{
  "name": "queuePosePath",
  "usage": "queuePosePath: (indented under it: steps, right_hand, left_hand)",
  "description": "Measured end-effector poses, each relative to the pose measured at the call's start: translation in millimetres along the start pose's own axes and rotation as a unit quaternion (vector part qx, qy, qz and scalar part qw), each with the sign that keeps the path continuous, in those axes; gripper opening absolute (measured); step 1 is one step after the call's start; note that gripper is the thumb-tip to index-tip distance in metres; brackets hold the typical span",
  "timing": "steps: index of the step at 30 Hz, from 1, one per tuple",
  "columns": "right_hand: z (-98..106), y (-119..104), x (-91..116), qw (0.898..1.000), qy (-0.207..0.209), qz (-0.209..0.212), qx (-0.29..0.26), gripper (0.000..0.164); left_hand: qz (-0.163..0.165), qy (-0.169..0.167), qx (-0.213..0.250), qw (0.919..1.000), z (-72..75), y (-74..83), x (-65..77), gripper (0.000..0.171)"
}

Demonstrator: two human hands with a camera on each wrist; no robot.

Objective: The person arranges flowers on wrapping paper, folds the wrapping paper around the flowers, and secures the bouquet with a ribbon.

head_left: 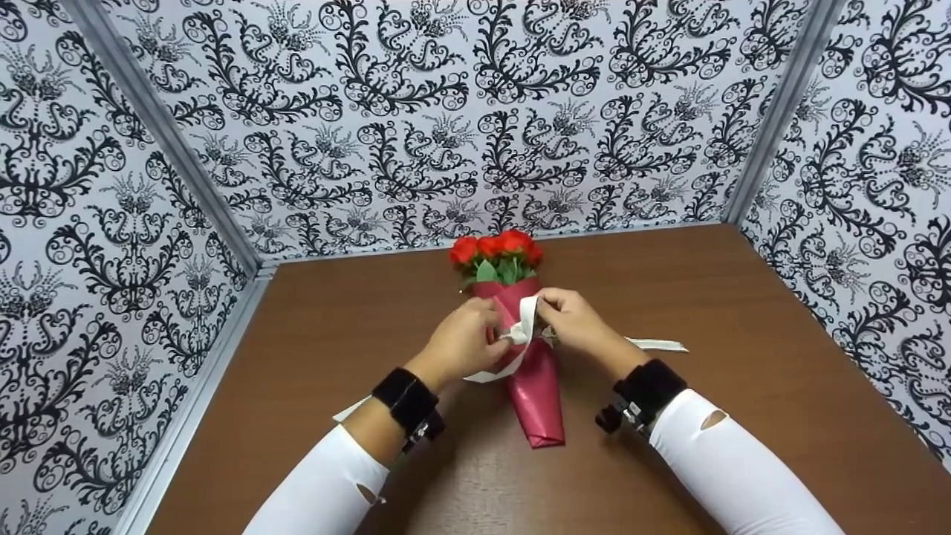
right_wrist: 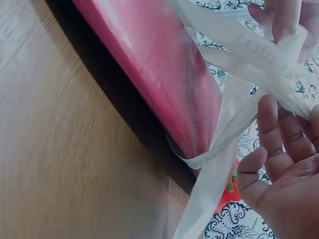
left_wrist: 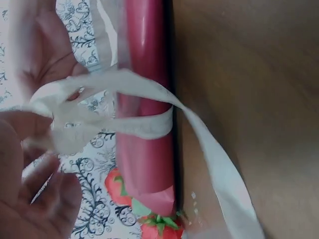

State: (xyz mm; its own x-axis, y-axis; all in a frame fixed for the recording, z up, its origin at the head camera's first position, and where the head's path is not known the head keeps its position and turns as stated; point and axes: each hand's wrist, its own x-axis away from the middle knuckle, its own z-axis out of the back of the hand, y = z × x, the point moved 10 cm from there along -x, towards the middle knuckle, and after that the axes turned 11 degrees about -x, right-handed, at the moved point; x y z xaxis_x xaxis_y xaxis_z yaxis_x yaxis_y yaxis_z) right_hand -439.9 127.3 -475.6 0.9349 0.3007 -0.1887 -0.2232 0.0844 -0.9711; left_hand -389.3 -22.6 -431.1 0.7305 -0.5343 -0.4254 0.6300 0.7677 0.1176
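A bouquet of red flowers [head_left: 513, 244] with green leaves lies on the table, wrapped in dark pink paper [head_left: 539, 401] that narrows toward me. Round its middle runs a white ribbon [left_wrist: 144, 124], crossed and looped over the front; printed letters show on it in the right wrist view. My left hand [head_left: 464, 338] pinches the ribbon at the crossing, left of the wrap. On the other side, my right hand [head_left: 576, 319] holds up a ribbon loop [head_left: 528, 312] between thumb and fingers. Both hands are close together above the paper.
The brown wooden table [head_left: 669, 282] meets patterned black-and-white walls [head_left: 446, 134] at the back and sides. One ribbon tail [head_left: 657, 345] lies on the table to the right, and another tail [head_left: 349, 409] shows by the left wrist. Both wrists wear black straps [head_left: 407, 397].
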Motion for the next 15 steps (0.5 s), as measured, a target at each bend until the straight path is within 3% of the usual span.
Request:
queuePosePath:
  steps: [5,10,15]
  right_hand:
    - [0.6,0.5,-0.3,1.000,0.009,-0.001,-0.004,0.027]
    - [2.0,-0.3,-0.2,1.000,0.013,-0.002,-0.001,0.025]
    - [4.6,1.5,1.6,1.000,0.016,-0.008,0.009,0.023]
  left_hand:
    - [-0.021,-0.075,0.039,0.9962,-4.8,4.9,9.6,0.020]
    - [-0.020,-0.153,0.037,0.9873,-10.4,5.7,21.2,0.015]
    - [0.004,-0.166,0.061,0.9842,-16.8,0.4,21.1,0.033]
